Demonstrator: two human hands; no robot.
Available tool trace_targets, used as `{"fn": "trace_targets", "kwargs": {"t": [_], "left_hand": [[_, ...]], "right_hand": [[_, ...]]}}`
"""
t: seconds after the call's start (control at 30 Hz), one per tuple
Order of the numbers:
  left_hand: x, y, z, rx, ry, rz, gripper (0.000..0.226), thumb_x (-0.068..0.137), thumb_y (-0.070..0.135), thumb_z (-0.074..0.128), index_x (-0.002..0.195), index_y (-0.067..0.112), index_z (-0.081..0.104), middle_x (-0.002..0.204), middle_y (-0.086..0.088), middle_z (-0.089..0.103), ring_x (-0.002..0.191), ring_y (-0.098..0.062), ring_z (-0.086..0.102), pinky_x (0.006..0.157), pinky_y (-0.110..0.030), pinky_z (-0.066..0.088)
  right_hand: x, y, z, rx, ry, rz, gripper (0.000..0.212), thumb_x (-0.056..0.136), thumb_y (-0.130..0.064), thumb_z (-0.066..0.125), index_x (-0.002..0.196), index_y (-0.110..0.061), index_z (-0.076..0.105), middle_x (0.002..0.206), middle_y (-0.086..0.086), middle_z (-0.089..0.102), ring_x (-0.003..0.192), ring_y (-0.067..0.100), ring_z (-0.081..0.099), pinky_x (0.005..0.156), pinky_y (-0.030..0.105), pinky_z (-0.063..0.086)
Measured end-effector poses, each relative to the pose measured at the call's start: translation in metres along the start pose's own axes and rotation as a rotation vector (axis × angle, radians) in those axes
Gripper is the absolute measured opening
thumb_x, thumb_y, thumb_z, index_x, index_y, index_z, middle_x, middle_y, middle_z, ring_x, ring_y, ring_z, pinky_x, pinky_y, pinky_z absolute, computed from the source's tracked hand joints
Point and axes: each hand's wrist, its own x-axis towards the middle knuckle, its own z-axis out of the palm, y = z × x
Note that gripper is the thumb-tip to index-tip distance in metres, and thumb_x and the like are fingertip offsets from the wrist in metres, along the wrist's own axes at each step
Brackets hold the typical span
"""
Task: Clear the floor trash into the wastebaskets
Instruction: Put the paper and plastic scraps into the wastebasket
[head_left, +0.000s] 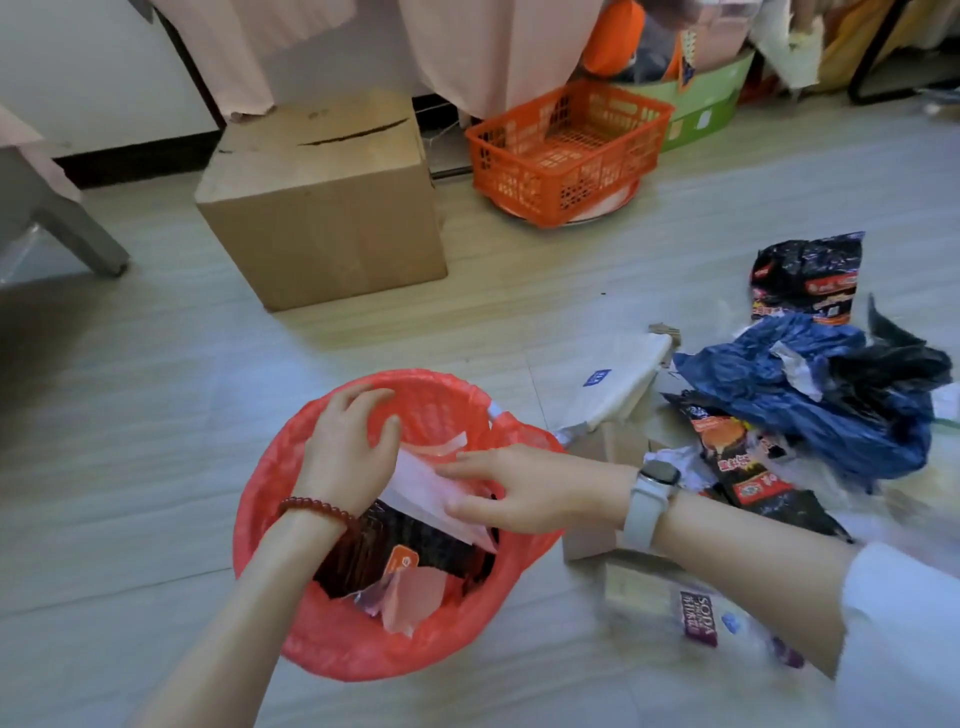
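A round wastebasket (291, 613) lined with a red plastic bag stands on the floor in front of me, holding dark wrappers and pink paper scraps. Both hands are over its opening. My left hand (348, 447), with a bead bracelet on the wrist, has its fingers spread and presses on a white paper sheet (426, 493). My right hand (524, 488), with a white watch on the wrist, lies flat with fingers extended on the same sheet. To the right lies a trash pile: a blue plastic bag (810, 395), black noodle wrappers (810, 275), a white flattened carton (618, 384) and a purple soda cracker wrapper (698, 616).
A closed cardboard box (322, 208) stands beyond the wastebasket. An orange plastic crate (566, 150) and a green container (701, 114) sit at the back under hanging pink fabric. A grey furniture leg (78, 234) is at the left. Small cardboard pieces (613, 447) lie under my right arm.
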Motion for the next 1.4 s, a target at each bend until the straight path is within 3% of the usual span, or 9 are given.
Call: {"fn": "trace_targets", "kwargs": {"t": [0.13,0.3,0.4,0.53,0.73,0.9,1.03,1.17,1.4], "left_hand": [[0.007,0.058,0.017,-0.067,0.039,0.148,0.026,0.087,0.010,0.053,0.111,0.009,0.062,0.118,-0.011,0.057,0.115,-0.026,0.051,0.097,-0.034,0.037],[-0.012,0.154,0.103,-0.121,-0.264,0.434,0.027,0.088,0.020,0.049,0.112,0.013,0.059,0.118,-0.007,0.055,0.112,-0.027,0.050,0.095,-0.043,0.040],[-0.033,0.184,0.171,0.128,-0.522,0.541,0.030,0.089,0.025,0.044,0.116,0.018,0.054,0.123,-0.006,0.050,0.116,-0.027,0.044,0.093,-0.040,0.037],[-0.049,0.188,0.241,0.378,-0.799,0.619,0.035,0.089,0.022,0.041,0.123,0.016,0.043,0.129,-0.010,0.042,0.117,-0.032,0.041,0.089,-0.043,0.037],[-0.073,0.184,0.309,0.439,-0.899,0.602,0.060,0.088,0.016,0.049,0.140,0.024,0.020,0.151,-0.006,0.014,0.132,-0.032,0.026,0.095,-0.046,0.038],[-0.094,0.187,0.353,0.479,-0.991,0.656,0.066,0.089,0.024,0.049,0.142,0.034,0.012,0.155,0.000,-0.005,0.142,-0.031,0.001,0.105,-0.052,0.029],[-0.098,0.186,0.370,0.460,-0.951,0.598,0.057,0.084,0.040,0.057,0.134,0.036,0.030,0.151,-0.004,0.007,0.138,-0.030,0.008,0.102,-0.050,0.032],[-0.097,0.180,0.376,0.469,-0.851,0.657,0.048,0.084,0.033,0.058,0.128,0.032,0.040,0.144,-0.007,0.021,0.131,-0.028,0.021,0.095,-0.043,0.038],[-0.091,0.170,0.371,0.392,-0.757,0.764,0.020,0.086,0.026,0.055,0.105,0.024,0.062,0.132,-0.005,0.041,0.122,-0.024,0.036,0.083,-0.032,0.033]], "right_hand": [[-0.049,0.036,-0.025,0.189,0.349,0.106,0.030,0.093,-0.024,0.047,0.119,-0.021,0.061,0.119,-0.007,0.065,0.099,-0.011,0.048,0.083,-0.004,0.032],[-0.148,0.150,-0.021,0.080,0.454,0.627,0.030,0.095,-0.018,0.043,0.120,-0.014,0.058,0.119,0.005,0.064,0.106,0.020,0.059,0.089,0.030,0.046],[-0.204,0.206,0.014,0.021,0.380,0.801,0.034,0.093,-0.015,0.045,0.125,-0.019,0.053,0.101,0.003,0.068,0.082,0.021,0.062,0.067,0.032,0.048],[-0.239,0.260,0.060,-0.059,0.296,0.925,0.048,0.091,-0.019,0.044,0.139,-0.021,0.037,0.140,0.005,0.045,0.127,0.023,0.042,0.099,0.036,0.041],[-0.260,0.279,0.128,-0.153,0.063,0.876,0.071,0.084,-0.040,0.054,0.144,-0.029,0.017,0.154,0.001,0.010,0.143,0.025,0.005,0.111,0.044,0.027],[-0.280,0.277,0.147,-0.252,0.101,0.788,0.071,0.081,-0.042,0.057,0.141,-0.027,0.023,0.151,0.000,0.015,0.142,0.023,0.009,0.105,0.041,0.032],[-0.286,0.278,0.147,-0.327,0.173,0.797,0.041,0.084,-0.020,0.049,0.125,-0.017,0.043,0.136,0.007,0.034,0.132,0.026,0.027,0.088,0.038,0.038],[-0.291,0.283,0.147,-0.112,0.523,0.788,0.022,0.086,-0.018,0.048,0.102,-0.006,0.057,0.118,0.007,0.049,0.114,0.024,0.045,0.083,0.034,0.043],[-0.303,0.293,0.103,0.459,1.295,0.980,0.012,0.080,-0.002,0.055,0.085,-0.013,0.055,0.094,0.005,0.051,0.087,0.024,0.053,0.074,0.016,0.040]]}}
